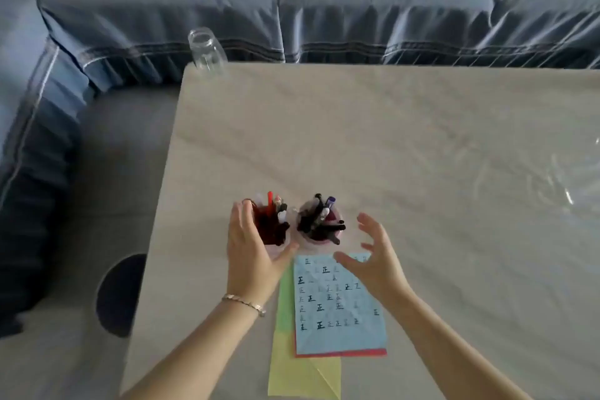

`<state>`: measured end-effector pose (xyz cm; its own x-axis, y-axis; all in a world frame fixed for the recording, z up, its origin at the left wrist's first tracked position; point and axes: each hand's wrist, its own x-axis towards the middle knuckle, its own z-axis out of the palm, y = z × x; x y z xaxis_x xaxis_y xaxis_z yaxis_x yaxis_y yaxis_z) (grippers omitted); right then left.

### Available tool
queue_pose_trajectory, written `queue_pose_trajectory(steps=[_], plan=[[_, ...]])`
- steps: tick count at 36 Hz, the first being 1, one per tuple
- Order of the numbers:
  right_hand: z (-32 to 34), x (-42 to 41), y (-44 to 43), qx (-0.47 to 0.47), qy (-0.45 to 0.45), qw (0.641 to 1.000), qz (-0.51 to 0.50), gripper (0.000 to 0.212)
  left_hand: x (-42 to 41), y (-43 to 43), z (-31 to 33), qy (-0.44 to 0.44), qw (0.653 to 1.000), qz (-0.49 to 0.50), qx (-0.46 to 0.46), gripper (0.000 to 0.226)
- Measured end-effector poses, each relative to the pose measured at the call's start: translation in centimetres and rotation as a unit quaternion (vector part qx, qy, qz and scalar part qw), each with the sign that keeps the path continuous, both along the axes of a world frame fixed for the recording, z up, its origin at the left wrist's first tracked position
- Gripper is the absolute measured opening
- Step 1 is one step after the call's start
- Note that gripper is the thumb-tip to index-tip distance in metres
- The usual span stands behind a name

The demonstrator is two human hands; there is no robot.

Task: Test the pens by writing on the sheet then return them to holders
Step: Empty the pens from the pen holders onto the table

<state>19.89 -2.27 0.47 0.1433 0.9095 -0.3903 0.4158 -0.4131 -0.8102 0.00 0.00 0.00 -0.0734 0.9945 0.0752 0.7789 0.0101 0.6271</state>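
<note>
Two clear pen holders stand side by side on the table. The left holder (274, 230) is full of mostly red pens, and my left hand (251, 250) is wrapped around its left side. The right holder (319, 227) holds dark pens. My right hand (373, 256) hovers just right of it with fingers spread, holding nothing. Below them lies a blue sheet (337, 305) covered with written marks, stacked on a red sheet and a yellow-green sheet (302, 370).
The beige table (422, 156) has an empty glass jar (207, 52) at its far left corner. A blue sofa (292, 0) runs behind and along the left. A dark round object (118, 295) lies on the floor at left.
</note>
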Motion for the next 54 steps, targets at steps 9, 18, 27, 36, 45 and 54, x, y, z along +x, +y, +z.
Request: queue_pose_trajectory(steps=[9, 18, 27, 36, 45, 54], plan=[[-6.1, -1.1, 3.1, 0.074, 0.015, 0.994, 0.073, 0.091, -0.7, 1.0, -5.7, 0.015, 0.993, -0.031, 0.110, 0.074], [-7.7, -1.7, 3.6, 0.181, 0.019, 0.981, 0.071, 0.083, -0.5, 0.9, -6.6, 0.034, 0.988, 0.003, 0.154, 0.082], [-6.0, -0.8, 1.8, 0.233, 0.007, 0.972, 0.020, 0.079, -0.6, 0.7, -6.2, 0.048, 0.989, -0.007, 0.139, 0.081], [-1.9, 6.0, -3.4, 0.169, -0.184, 0.968, 0.034, 0.091, 1.8, -3.3, -4.6, 0.037, 0.961, -0.074, 0.265, 0.064], [-1.4, 11.0, -3.9, 0.073, -0.430, 0.896, 0.087, 0.081, 12.2, -4.3, -6.9, -0.209, 0.928, -0.303, -0.048, 0.086], [-2.6, 11.9, -1.0, 0.021, -0.635, 0.743, 0.210, 0.077, 19.5, -1.0, -9.7, -0.213, 0.918, -0.290, -0.166, 0.074]])
